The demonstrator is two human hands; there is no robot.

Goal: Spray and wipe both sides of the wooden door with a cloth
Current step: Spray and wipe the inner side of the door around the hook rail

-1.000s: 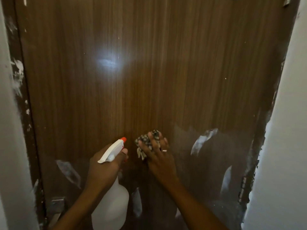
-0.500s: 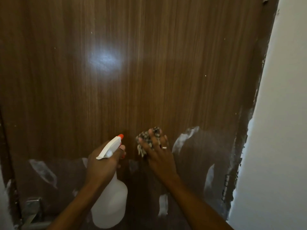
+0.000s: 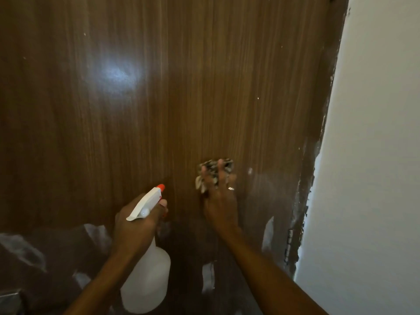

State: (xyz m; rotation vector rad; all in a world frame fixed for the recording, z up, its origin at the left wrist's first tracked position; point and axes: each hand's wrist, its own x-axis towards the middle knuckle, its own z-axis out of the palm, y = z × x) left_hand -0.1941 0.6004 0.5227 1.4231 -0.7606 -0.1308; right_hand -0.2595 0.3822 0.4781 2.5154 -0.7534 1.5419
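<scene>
The right hand (image 3: 219, 201) pressed a crumpled patterned cloth (image 3: 212, 172) flat against the wooden door (image 3: 204, 87), fingers spread over it. Just left and lower, the left hand (image 3: 136, 226) was wrapped around a white spray bottle (image 3: 147, 276), nozzle toward the door.

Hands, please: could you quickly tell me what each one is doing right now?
Left hand: closed around the spray bottle.
Right hand: fingers spread, pressing the cloth flat against the door.

No readable text, label or number anywhere.
</scene>
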